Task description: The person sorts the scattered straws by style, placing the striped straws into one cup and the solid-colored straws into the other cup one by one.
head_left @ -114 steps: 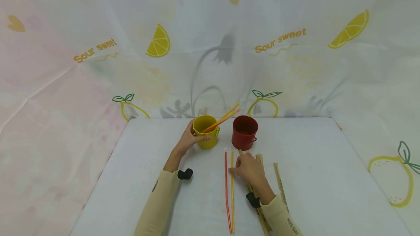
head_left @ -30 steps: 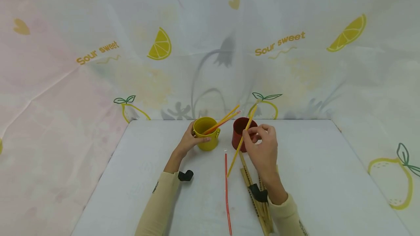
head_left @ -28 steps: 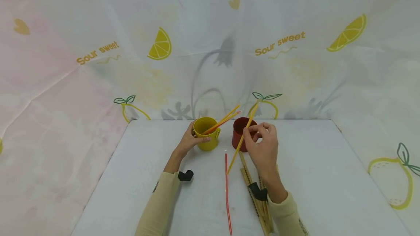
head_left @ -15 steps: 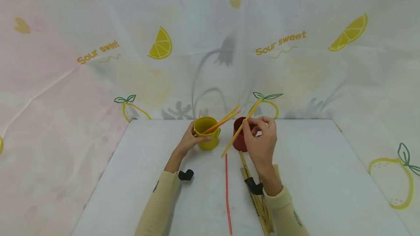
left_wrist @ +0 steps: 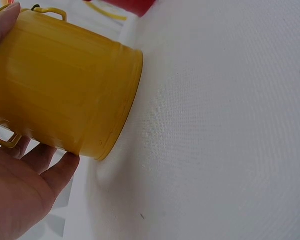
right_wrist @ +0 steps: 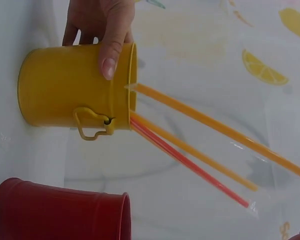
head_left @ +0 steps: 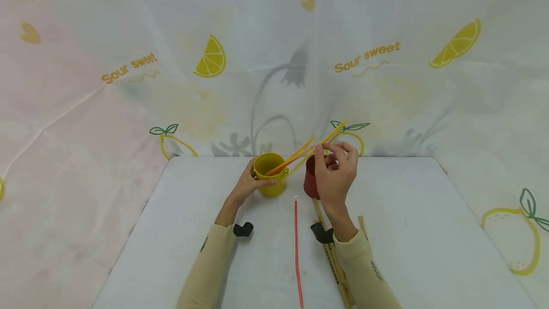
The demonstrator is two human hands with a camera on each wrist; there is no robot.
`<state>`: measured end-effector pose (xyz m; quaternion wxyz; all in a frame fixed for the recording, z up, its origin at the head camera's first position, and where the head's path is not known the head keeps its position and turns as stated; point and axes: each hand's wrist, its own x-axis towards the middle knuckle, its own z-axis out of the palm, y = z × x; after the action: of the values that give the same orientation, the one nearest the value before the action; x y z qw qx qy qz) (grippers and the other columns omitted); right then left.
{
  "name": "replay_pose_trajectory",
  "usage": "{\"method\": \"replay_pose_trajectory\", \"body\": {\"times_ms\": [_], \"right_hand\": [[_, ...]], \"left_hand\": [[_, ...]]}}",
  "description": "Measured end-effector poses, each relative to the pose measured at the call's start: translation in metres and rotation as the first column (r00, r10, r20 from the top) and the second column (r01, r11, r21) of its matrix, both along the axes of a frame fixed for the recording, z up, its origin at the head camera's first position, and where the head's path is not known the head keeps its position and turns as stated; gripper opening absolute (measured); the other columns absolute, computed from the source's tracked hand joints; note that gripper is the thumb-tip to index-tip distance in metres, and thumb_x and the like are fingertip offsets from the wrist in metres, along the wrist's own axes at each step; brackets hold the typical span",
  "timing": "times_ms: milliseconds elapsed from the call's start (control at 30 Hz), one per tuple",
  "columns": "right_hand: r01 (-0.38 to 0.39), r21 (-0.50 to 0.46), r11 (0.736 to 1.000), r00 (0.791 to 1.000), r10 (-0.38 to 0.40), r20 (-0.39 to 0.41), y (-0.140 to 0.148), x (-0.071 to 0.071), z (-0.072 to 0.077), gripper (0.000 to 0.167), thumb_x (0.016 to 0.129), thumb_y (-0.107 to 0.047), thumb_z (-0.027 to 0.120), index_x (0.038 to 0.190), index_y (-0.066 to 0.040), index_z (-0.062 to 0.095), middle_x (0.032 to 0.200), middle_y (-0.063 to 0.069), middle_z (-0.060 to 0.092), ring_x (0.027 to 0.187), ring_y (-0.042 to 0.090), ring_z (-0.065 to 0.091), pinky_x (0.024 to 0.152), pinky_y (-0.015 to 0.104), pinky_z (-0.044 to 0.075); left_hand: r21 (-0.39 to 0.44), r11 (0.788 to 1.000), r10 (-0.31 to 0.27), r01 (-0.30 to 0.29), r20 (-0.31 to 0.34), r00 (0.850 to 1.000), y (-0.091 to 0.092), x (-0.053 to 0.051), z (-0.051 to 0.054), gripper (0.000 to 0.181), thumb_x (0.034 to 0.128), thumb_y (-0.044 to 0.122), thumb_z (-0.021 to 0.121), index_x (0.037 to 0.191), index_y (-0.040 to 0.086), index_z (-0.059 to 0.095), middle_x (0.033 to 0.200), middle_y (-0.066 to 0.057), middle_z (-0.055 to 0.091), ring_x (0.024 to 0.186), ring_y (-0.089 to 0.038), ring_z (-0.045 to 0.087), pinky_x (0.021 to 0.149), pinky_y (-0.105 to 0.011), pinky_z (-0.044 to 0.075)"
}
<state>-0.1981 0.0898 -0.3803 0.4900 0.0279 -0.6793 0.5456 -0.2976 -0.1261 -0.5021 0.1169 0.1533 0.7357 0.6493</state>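
Observation:
My left hand (head_left: 249, 184) grips the yellow bucket (head_left: 274, 188) round its left side, thumb across the front. Several straws, orange and red (right_wrist: 190, 171), lean out of that bucket to the right. My right hand (head_left: 336, 170) pinches a yellow-orange straw (head_left: 334, 132) between thumb and fingers, in front of the red bucket (head_left: 310, 180). In the right wrist view the lower tip of this held straw (right_wrist: 225, 131) is at the yellow bucket's rim; whether it is inside I cannot tell. The left wrist view shows the yellow bucket (left_wrist: 65, 80) standing on the white surface.
A red straw (head_left: 296, 252) lies lengthwise on the white table (head_left: 429, 232). Several brown paper-wrapped sticks (head_left: 336, 271) lie to its right, partly under my right forearm. A printed cloth (head_left: 274, 99) hangs behind the table.
My right hand has lifted the yellow-orange straw off the table and carried it left and up toward the yellow bucket, tilting it flatter. My left hand has stayed on the bucket.

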Motion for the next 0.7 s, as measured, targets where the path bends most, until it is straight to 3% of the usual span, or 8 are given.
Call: {"method": "replay_pose_trajectory", "body": {"times_ms": [400, 700], "right_hand": [[0.043, -0.055, 0.998, 0.997, -0.046, -0.055, -0.009, -0.017, -0.006, 0.005, 0.087, 0.005, 0.069, 0.089, 0.009, 0.070, 0.101, 0.026, 0.047, 0.060, 0.025, 0.047, 0.054, 0.017, 0.037], [0.033, -0.039, 0.999, 0.996, -0.036, -0.082, -0.018, -0.023, -0.018, 0.004, 0.084, 0.011, 0.070, 0.087, 0.011, 0.069, 0.100, 0.026, 0.047, 0.056, 0.017, 0.046, 0.053, 0.016, 0.035]], "left_hand": [[0.010, 1.000, 0.002, -0.002, -0.001, 1.000, 0.000, 0.000, -0.001, 0.087, 0.0800, 0.012, 0.083, 0.150, 0.009, 0.032, 0.144, -0.013, 0.045, 0.133, -0.030, 0.040, 0.113, -0.052, 0.026], [0.008, 1.000, 0.008, -0.008, 0.006, 1.000, 0.000, -0.001, -0.001, 0.086, 0.0797, 0.013, 0.084, 0.149, 0.011, 0.033, 0.143, -0.011, 0.046, 0.133, -0.029, 0.042, 0.112, -0.049, 0.028]]}}
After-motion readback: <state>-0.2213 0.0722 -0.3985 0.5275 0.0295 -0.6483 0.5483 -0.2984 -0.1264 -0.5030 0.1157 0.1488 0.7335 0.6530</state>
